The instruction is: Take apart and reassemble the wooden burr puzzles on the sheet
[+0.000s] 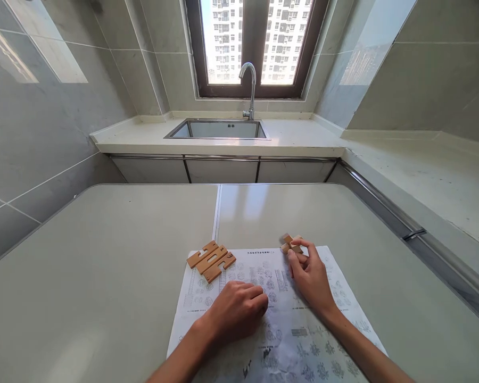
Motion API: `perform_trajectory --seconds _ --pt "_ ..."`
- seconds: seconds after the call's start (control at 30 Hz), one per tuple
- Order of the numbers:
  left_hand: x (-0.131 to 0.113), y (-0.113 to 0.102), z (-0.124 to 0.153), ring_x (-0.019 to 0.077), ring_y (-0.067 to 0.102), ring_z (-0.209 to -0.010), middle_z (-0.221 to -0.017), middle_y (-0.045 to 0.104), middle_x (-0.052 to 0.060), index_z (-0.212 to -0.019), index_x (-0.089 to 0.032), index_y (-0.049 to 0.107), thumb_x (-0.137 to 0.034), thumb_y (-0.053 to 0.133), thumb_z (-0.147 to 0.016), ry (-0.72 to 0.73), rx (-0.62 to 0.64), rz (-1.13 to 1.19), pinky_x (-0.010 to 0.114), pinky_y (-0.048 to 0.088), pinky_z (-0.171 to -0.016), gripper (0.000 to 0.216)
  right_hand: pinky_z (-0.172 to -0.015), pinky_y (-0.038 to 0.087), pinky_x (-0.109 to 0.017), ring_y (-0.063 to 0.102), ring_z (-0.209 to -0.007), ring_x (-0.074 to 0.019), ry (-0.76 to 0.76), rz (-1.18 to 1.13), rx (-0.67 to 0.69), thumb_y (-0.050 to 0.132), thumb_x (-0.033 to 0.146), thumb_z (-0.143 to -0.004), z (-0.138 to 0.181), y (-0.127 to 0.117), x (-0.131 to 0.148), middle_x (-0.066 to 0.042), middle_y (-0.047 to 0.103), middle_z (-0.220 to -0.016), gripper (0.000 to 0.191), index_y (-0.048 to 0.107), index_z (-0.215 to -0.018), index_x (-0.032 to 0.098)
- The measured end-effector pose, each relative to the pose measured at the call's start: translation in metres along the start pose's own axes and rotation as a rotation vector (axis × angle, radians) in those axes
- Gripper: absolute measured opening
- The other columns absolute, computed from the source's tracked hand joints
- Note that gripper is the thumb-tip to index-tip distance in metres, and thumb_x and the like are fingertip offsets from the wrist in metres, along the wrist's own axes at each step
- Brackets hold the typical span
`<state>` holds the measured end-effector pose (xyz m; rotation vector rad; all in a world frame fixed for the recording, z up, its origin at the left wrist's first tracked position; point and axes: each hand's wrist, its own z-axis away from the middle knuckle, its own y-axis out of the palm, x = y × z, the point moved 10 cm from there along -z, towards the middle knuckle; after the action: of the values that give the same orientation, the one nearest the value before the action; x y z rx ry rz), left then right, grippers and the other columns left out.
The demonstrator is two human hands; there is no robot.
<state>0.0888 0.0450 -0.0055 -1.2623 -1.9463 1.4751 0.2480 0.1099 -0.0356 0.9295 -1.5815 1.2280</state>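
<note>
A printed instruction sheet (279, 330) lies on the table in front of me. Three notched wooden puzzle pieces (211, 260) lie side by side at the sheet's top left corner. My right hand (309, 271) pinches a small assembly of crossed wooden pieces (289, 242) at the sheet's top edge. My left hand (235, 311) rests on the sheet as a loose fist, knuckles up; nothing shows in it, and it sits just below the three loose pieces.
The pale table (104, 276) has a seam (216, 213) down its middle. Beyond it, a counter holds a steel sink (217, 129) and faucet (249, 88) under a window. A second counter (431, 175) runs along the right wall.
</note>
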Motion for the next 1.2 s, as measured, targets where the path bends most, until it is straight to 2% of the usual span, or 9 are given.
perform_trajectory --seconds 0.2,0.37,0.53,0.7,0.83,0.9,1.0,1.1,1.2 --pt "0.001 -0.001 0.0 0.0128 0.046 -0.049 -0.06 0.053 -0.003 -0.067 -0.021 0.046 -0.002 0.047 -0.086 -0.002 -0.026 0.02 0.027 0.029 -0.05 0.027 -0.044 0.034 -0.023 0.041 -0.042 -0.0135 0.04 0.001 0.011 0.055 0.051 -0.101 -0.004 -0.002 -0.006 0.012 0.048 -0.046 0.034 0.054 -0.119 0.023" --pt "0.001 -0.004 0.0 0.0125 0.044 -0.049 -0.06 0.053 -0.003 -0.066 -0.021 0.048 -0.002 0.047 -0.087 -0.009 -0.04 0.053 0.027 0.027 -0.049 0.028 -0.039 0.039 -0.024 0.047 -0.036 -0.0113 0.089 -0.089 0.047 0.058 0.059 -0.098 -0.008 0.002 -0.014 0.004 0.068 -0.069 0.044 0.055 -0.124 0.024" --pt "0.007 -0.009 0.0 0.0122 0.049 -0.051 -0.062 0.057 -0.003 -0.068 -0.02 0.052 -0.001 0.047 -0.084 -0.075 -0.077 0.118 0.026 0.032 -0.051 0.026 -0.045 0.043 -0.023 0.052 -0.044 -0.0113 0.062 -0.152 0.045 0.062 0.06 -0.097 -0.009 0.003 -0.009 0.003 0.066 -0.071 0.04 0.061 -0.112 0.022" --pt "0.022 -0.022 -0.002 0.0131 0.059 -0.061 -0.073 0.064 -0.001 -0.083 -0.021 0.057 -0.001 0.044 -0.086 -0.258 -0.167 0.203 0.024 0.043 -0.057 0.024 -0.044 0.035 -0.024 0.04 -0.045 -0.0117 0.038 -0.281 0.136 0.057 0.058 -0.101 -0.003 0.011 0.008 0.007 0.051 -0.054 0.037 0.061 -0.103 0.022" --pt "0.048 -0.022 0.003 0.0121 0.06 -0.06 -0.085 0.067 0.001 -0.104 -0.02 0.057 -0.023 0.055 -0.098 -0.567 -0.234 0.496 0.024 0.05 -0.056 0.007 -0.049 0.036 -0.026 0.039 -0.046 -0.0123 -0.019 -0.33 0.31 0.054 0.054 -0.104 0.008 0.026 0.024 0.009 0.047 -0.052 0.031 0.059 -0.101 0.023" --pt "0.057 -0.016 0.007 0.0166 0.069 -0.076 -0.099 0.071 0.006 -0.114 -0.02 0.057 -0.038 0.061 -0.099 -0.686 -0.261 0.719 0.028 0.057 -0.065 0.023 -0.05 0.036 -0.026 0.04 -0.045 -0.0117 -0.053 -0.349 0.379 0.054 0.052 -0.105 0.014 0.033 0.029 0.009 0.049 -0.053 0.029 0.057 -0.101 0.024" --pt "0.061 -0.007 0.009 0.0256 0.072 -0.109 -0.122 0.071 0.014 -0.13 -0.019 0.053 -0.049 0.062 -0.098 -0.748 -0.257 0.968 0.039 0.061 -0.089 0.045 -0.049 0.035 -0.025 0.042 -0.044 -0.0106 -0.091 -0.357 0.477 0.052 0.049 -0.106 0.025 0.044 0.035 0.009 0.052 -0.057 0.027 0.055 -0.098 0.024" --pt "0.059 -0.001 0.006 0.0272 0.073 -0.11 -0.124 0.074 0.014 -0.136 -0.019 0.052 -0.057 0.059 -0.099 -0.758 -0.176 1.144 0.046 0.057 -0.101 0.053 -0.05 0.036 -0.025 0.043 -0.046 -0.0106 -0.121 -0.33 0.548 0.051 0.048 -0.107 0.034 0.051 0.04 0.007 0.055 -0.059 0.026 0.053 -0.098 0.024" --pt "0.055 -0.004 0.002 0.0296 0.069 -0.121 -0.128 0.073 0.012 -0.13 -0.022 0.06 -0.06 0.059 -0.098 -0.738 -0.141 1.227 0.048 0.052 -0.11 0.05 -0.051 0.037 -0.025 0.044 -0.048 -0.0111 -0.141 -0.308 0.588 0.05 0.047 -0.107 0.039 0.054 0.045 0.008 0.055 -0.06 0.024 0.051 -0.098 0.025"
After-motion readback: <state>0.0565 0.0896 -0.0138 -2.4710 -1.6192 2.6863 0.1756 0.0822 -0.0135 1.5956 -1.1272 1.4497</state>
